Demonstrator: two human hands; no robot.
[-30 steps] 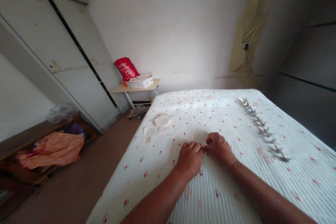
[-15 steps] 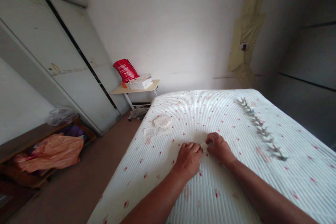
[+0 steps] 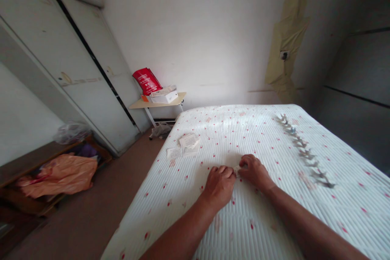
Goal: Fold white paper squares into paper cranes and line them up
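Both my hands rest close together on a white mattress [image 3: 243, 227] dotted with red marks. My left hand [image 3: 219, 183] and my right hand [image 3: 254, 172] have their fingers curled, and together they pinch a small piece of folded paper [image 3: 236, 169] pressed against the mattress. Most of that paper is hidden under my fingers. A small pile of printed paper sheets [image 3: 185, 146] lies further back to the left. A row of several small folded paper figures [image 3: 303, 152] runs along the right side of the mattress.
A white wardrobe [image 3: 76, 69] lines the left wall, with a small side table [image 3: 158, 101] carrying a red bag [image 3: 146, 80] and boxes beside it. An orange plastic bag [image 3: 57, 172] lies on a low wooden shelf at the left. Brown floor runs along the bed.
My hands stay in the same spot with small finger movements on the paper. The view has shifted slightly.
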